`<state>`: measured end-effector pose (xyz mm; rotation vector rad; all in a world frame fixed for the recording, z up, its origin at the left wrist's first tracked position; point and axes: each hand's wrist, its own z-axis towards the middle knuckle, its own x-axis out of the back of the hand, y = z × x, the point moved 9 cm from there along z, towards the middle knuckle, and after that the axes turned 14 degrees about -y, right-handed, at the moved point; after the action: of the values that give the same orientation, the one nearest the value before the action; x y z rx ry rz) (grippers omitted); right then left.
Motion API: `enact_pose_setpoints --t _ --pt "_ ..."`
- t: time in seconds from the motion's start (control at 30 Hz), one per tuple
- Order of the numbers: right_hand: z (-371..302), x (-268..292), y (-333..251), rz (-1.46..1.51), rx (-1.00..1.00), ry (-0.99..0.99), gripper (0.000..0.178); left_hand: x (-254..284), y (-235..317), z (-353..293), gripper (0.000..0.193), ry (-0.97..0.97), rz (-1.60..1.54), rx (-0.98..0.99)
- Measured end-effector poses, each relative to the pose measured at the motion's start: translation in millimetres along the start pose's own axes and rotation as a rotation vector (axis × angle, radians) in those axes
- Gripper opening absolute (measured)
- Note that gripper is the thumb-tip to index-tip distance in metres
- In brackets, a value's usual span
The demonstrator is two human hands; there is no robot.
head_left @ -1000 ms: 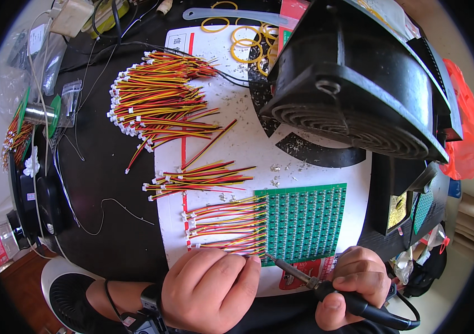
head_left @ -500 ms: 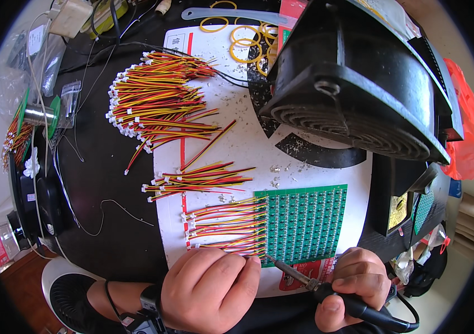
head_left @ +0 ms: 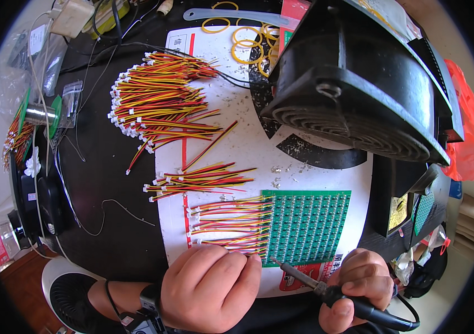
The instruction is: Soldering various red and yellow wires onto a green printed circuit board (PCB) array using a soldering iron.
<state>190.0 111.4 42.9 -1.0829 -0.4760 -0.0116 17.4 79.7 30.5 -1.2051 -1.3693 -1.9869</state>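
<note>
A soldering iron point(head_left: 329, 293) is gripped in my right hand point(head_left: 359, 284), its tip over the lower left part of a green circuit board panel point(head_left: 309, 228). Several red, black and yellow wire leads point(head_left: 231, 225) with white connectors run side by side to the panel's left edge. My left hand point(head_left: 209, 286) is closed at the panel's lower left corner, beside the lowest leads. Its fingertips are pinched together, and what they hold is hidden beneath the hand. The small gap between iron tip and fingertips shows board surface.
Above the panel lie a small group of loose leads point(head_left: 203, 181) and a large pile of them point(head_left: 164, 100). A bulky black fan point(head_left: 359, 83) looms at the upper right. Rubber bands point(head_left: 246, 53) lie at the back, a solder spool point(head_left: 42, 115) at the left. Metal scraps dot the white sheet point(head_left: 226, 139).
The panel and its attached leads have shifted slightly right and toward me. The iron's tip has moved a little right and down. My left hand stays nearly in place.
</note>
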Motion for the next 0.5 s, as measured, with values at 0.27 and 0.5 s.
enact_pose_setpoints --t 0.27,0.5 --pt "19 2 -15 0.064 0.064 -0.188 0.021 8 10 4 0.019 0.056 0.026 -0.02" --pt "22 -6 -9 0.089 0.017 -0.259 0.02 1 5 2 0.017 0.001 0.001 0.0"
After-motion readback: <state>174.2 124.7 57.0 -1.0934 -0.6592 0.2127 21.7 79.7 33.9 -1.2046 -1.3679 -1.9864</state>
